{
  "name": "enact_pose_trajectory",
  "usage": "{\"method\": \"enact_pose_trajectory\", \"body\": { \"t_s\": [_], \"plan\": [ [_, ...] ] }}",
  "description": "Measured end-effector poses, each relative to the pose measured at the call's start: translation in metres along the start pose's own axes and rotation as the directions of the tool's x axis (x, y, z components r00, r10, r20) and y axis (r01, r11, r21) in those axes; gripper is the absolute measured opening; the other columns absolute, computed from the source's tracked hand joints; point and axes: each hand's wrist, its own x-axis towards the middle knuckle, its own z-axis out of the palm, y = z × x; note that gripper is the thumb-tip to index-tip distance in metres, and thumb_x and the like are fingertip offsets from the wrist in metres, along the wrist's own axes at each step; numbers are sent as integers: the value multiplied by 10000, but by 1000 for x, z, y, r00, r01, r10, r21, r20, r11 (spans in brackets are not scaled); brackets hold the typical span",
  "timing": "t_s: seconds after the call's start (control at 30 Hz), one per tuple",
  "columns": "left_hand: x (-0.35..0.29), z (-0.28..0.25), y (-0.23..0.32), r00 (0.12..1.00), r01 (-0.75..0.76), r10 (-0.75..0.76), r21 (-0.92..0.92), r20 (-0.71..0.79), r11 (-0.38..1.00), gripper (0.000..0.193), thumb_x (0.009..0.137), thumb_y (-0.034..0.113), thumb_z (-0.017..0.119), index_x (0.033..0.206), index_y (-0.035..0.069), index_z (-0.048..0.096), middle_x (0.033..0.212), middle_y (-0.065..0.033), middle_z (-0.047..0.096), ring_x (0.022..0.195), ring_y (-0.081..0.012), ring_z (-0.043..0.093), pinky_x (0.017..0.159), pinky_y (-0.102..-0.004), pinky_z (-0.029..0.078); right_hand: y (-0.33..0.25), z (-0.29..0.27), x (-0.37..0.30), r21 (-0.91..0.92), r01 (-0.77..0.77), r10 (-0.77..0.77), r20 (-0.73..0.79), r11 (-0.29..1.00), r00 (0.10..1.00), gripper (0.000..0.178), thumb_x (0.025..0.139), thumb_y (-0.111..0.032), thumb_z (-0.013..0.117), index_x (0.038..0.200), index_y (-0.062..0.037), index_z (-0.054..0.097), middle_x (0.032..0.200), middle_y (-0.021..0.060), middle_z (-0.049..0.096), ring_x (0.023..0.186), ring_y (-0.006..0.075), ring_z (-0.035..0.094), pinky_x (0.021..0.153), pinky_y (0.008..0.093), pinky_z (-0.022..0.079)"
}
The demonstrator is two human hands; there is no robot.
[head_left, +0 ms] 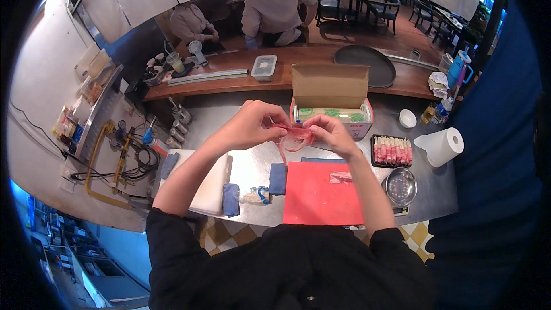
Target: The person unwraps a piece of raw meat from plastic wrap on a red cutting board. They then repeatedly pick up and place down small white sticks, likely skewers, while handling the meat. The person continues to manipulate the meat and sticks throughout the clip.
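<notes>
My left hand (252,125) and my right hand (332,133) are raised above the steel counter, in front of an open cardboard box (330,79). Between them hangs a thin, reddish, see-through sheet (296,139), with a narrow strip trailing down on the left. Each hand pinches one side of it; whether it is film or meat I cannot tell. Below lies a red cutting board (315,201), with a pale pink slice of meat (340,177) near my right forearm. A black tray (376,163) of pink-and-white rolls stands to the right.
Right of the board are a metal bowl (400,187), a paper towel roll (442,147) and a small white bowl (407,118). Folded blue cloths (278,179) and a white board (209,186) lie left. Behind, a wooden ledge (229,84) carries a lidded container (264,68) and a dark round tray (365,64).
</notes>
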Motion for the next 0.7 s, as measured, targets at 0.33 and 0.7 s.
{"method": "enact_pose_trajectory", "body": {
  "t_s": [0.33, 0.7],
  "plan": [
    [-4, -18, 11, 984, 138, -137, -3, 113, 990, 151, 866, 36, 710, 988, -50, 734, 871, -110, 755, 789, -129, 724, 755, -293, 597, 78, 65, 11, 527, -3, -123, 204, 850, 971, 586, 943, -328, 747, 1370, 10, 530, 1309, 139, 628, 1205, 257, 636, 946, 391, 549],
    [-47, -25, -2, 964, 265, -265, -120, 18, 957, 141, 926, 35, 709, 1018, -73, 710, 880, -102, 730, 771, -143, 716, 700, -275, 594, 75, 99, -3, 570, -54, 5, 87, 820, 996, 228, 1012, -156, 646, 1143, 29, 676, 1098, 155, 726, 1037, 264, 722, 852, 391, 642]
  ]
}}
